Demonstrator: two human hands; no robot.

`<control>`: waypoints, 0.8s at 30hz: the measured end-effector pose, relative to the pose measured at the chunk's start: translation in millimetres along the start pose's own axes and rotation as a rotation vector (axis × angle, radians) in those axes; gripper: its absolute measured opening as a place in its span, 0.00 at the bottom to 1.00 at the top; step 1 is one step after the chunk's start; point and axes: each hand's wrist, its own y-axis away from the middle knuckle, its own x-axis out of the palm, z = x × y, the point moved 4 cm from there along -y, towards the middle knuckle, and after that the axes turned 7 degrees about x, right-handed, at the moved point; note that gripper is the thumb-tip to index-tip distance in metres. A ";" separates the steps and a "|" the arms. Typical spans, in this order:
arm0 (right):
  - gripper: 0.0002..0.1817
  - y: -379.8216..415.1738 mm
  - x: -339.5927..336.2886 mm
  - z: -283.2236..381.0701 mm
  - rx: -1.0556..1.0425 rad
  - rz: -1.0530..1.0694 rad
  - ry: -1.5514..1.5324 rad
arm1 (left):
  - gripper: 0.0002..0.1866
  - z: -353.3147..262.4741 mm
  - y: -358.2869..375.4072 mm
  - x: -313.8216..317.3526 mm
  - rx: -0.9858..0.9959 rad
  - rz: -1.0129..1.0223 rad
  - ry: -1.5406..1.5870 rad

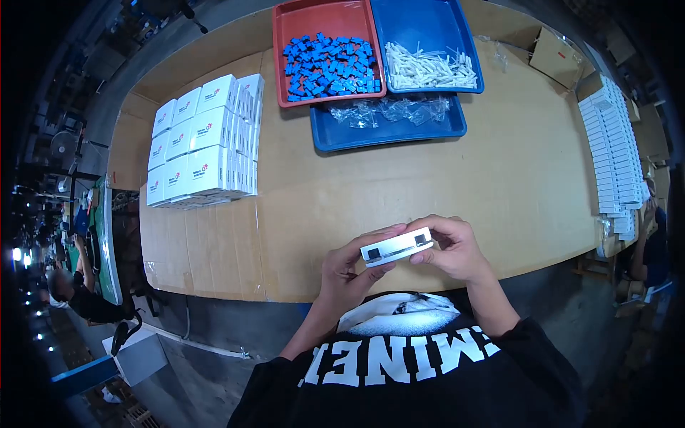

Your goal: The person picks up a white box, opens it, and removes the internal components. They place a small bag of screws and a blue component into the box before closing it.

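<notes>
A small white rectangular housing with two dark square openings along its edge is held up near my chest, over the table's front edge. My left hand grips its left end, fingers on top and thumb below. On the other end my right hand closes in the same way. The opening edge of the housing faces me and tilts slightly, its right end higher. What lies on its far side is hidden.
Stacked white printed boxes stand at the left. At the back are a red tray of blue connector-like pieces, a blue tray of white sticks, and another blue tray of clear bags. White units are piled at the right.
</notes>
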 end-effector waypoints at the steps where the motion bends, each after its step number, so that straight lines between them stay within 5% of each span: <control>1: 0.20 -0.5 -0.1 0.3 0.000 0.002 0.000 | 0.21 -0.4 -0.4 -0.4 -0.007 0.013 -0.014; 24: 0.18 0.9 3.0 -7.8 -0.049 -0.079 0.089 | 0.19 6.5 0.0 -0.1 -0.043 -0.027 0.040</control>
